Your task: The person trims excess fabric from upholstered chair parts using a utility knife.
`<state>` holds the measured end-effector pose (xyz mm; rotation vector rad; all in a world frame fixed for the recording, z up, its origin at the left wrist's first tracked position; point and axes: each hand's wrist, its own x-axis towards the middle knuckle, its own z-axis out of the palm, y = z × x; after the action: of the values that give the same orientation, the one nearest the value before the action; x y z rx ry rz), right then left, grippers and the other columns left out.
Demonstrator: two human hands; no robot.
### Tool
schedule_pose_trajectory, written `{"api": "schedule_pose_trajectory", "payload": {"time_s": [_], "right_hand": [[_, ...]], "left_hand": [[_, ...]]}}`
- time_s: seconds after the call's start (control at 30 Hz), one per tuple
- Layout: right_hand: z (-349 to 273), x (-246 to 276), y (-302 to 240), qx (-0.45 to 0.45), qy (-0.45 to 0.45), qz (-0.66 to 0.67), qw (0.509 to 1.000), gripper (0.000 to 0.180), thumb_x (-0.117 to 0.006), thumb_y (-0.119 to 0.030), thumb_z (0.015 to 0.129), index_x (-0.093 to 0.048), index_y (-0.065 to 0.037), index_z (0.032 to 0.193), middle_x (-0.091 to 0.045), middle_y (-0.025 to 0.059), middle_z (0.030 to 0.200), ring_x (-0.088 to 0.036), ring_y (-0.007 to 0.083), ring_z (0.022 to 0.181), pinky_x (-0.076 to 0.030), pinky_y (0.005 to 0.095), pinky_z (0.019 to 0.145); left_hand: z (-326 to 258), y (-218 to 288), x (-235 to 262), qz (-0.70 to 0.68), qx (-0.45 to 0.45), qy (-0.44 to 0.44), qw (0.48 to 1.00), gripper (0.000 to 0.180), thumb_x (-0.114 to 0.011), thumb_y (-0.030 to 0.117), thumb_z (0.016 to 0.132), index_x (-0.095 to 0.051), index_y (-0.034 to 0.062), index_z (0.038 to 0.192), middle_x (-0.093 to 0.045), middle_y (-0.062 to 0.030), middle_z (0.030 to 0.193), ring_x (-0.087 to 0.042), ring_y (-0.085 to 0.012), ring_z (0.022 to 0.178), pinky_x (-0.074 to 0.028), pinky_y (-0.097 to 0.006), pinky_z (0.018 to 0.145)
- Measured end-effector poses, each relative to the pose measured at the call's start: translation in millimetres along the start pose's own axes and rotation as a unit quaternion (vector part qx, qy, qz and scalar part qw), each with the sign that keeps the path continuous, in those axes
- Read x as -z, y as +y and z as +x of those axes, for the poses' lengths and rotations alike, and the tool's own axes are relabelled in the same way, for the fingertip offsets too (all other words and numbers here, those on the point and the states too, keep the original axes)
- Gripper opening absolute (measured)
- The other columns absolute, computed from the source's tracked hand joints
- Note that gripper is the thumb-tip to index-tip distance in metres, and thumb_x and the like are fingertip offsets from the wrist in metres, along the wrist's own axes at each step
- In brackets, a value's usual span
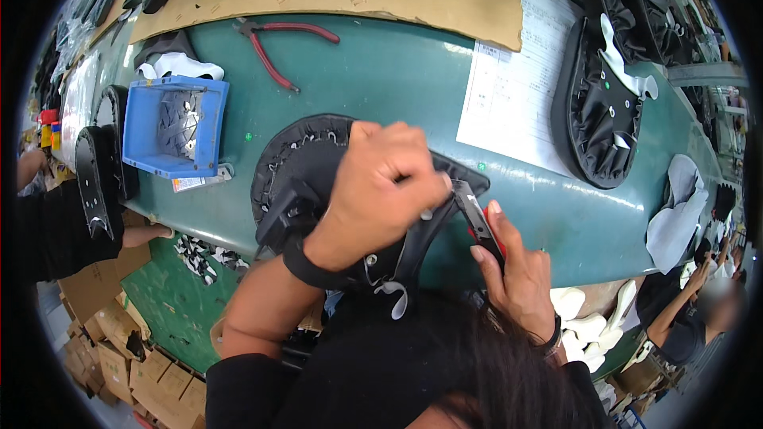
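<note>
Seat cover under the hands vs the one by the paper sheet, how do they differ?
The near seat cover lies at the table's front edge, gripped by the left hand, with the right hand holding a tool at its rim. The far seat cover lies untouched beside the paper sheet, carrying white pieces. Both are black and gathered.

The camera on my head looked steeply down, close over my left hand [387, 191] and right hand [517, 270] at the green workbench [381, 71], whose edges bowed toward the rim.
</note>
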<state>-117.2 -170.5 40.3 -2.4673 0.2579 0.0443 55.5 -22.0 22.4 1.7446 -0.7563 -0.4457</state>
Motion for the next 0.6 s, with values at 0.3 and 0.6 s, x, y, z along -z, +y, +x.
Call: {"api": "schedule_pose_trajectory", "payload": {"time_s": [0.3,0.6], "right_hand": [[20,-2,8,-0.041,0.050,0.112,0.992,0.051,-0.064,-0.020,0.090,-0.048,-0.009,0.137,-0.070,0.0157,0.091,-0.066,0.0357,0.068,-0.050,0.0399,0.062],[7,-12,-6,0.025,0.006,0.074,0.997,0.049,-0.066,-0.022,0.088,-0.053,-0.014,0.135,-0.067,0.0146,0.076,-0.063,0.0356,0.064,-0.045,0.0411,0.056]], "left_hand": [[-1,2,2,-0.262,0.070,0.048,0.961,0.029,-0.064,-0.001,0.074,-0.042,-0.0013,0.055,-0.040,-0.0010,0.054,-0.035,-0.0098,0.054,-0.027,-0.028,0.053],[2,4,19,-0.588,0.008,0.093,0.803,0.015,-0.059,0.006,0.076,-0.050,0.0037,0.064,-0.053,-0.0066,0.081,-0.048,-0.0135,0.085,-0.042,-0.031,0.072]]}}
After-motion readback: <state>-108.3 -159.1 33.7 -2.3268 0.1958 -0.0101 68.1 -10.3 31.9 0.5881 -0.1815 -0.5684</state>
